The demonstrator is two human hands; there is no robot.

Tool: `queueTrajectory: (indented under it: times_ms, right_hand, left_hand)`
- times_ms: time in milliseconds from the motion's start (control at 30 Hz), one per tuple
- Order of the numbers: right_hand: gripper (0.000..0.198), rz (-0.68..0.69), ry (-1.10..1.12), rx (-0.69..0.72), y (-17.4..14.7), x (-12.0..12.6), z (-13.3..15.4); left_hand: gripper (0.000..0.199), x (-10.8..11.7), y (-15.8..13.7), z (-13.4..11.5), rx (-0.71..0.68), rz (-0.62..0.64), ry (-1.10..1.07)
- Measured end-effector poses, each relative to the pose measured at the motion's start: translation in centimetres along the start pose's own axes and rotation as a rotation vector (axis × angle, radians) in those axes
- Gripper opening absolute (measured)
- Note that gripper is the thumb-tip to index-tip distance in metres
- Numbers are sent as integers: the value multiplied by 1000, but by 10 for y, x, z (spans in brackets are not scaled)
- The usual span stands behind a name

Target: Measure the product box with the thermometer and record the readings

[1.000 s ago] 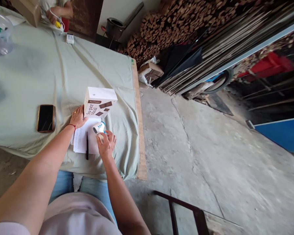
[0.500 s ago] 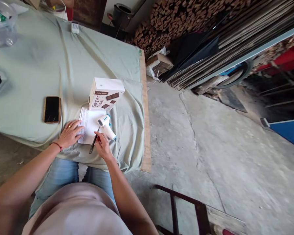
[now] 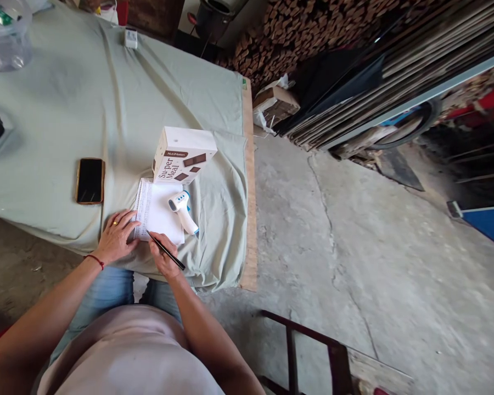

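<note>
Fingers of the right hand (image 3: pixel 163 258) are pinching a black pen (image 3: pixel 166 250) now, tip touching the near edge of the paper sheet (image 3: pixel 156 211), so half a second back it was just grabbing it and now it's set up in a writing grip. Left hand (image 3: pixel 116 237) is lying flat, fingers spread, pinning the sheet's left edge. White thermometer gun (image 3: pixel 183 209) is sitting let go on the paper, right below the Super Meal box (image 3: pixel 183 159), phone (image 3: pixel 90 180) off to the left on the green cloth (image 3: pixel 66 109).
</note>
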State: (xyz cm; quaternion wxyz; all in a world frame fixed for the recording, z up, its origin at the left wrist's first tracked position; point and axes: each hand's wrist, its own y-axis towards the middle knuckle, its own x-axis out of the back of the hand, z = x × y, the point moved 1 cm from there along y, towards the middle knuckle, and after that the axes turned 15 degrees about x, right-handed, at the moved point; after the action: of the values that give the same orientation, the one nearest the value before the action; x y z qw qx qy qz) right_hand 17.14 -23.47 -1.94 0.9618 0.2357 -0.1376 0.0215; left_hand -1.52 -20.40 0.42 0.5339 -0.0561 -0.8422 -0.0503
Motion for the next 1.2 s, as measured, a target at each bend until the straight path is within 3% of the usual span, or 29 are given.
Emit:
queueTrajectory:
  times_ms: [167, 467, 667, 1200]
  right_hand:
    - [19, -22, -11, -69, -6, -6, -11]
    - [16, -27, -75, 150, -5, -12, -16]
    - [15, 39, -90, 126, -5, -11, -16]
    - [13, -25, -77, 132, -5, -11, -17]
  left_hand:
    - [39, 1, -1, -1, -10, -1, -1]
    - [38, 1, -2, -2, -47, -41, 16]
    - [39, 2, -2, -2, -38, -30, 18]
    - [34, 0, -1, -1, -46, -40, 22]
